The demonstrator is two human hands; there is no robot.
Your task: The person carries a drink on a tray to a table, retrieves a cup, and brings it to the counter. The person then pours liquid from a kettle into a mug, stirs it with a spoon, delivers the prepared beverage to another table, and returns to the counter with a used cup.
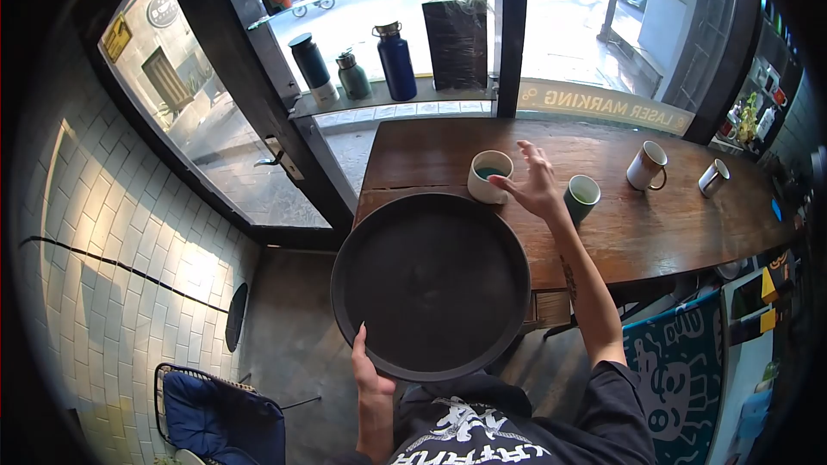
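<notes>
My left hand [372, 372] grips the near-left rim of a round black tray [431, 284], its thumb over the edge and the other fingers hidden below. The tray is level and bears nothing. My right hand [536, 182] is open over the wooden table, fingers apart, its thumb by the rim of a white cup [488, 189] with a teal inside. Whether the thumb touches the cup I cannot tell. Just right of that hand stands a green cup [581, 198] with a pale inside, partly behind my wrist.
On the wooden table [689, 232], a brown-and-white mug [644, 168] and a smaller mug [714, 178] stand farther right. Several bottles, among them a blue bottle [395, 62], line the window shelf. A glass door [233, 120] is at left; a blue-cushioned chair [220, 418] sits lower left.
</notes>
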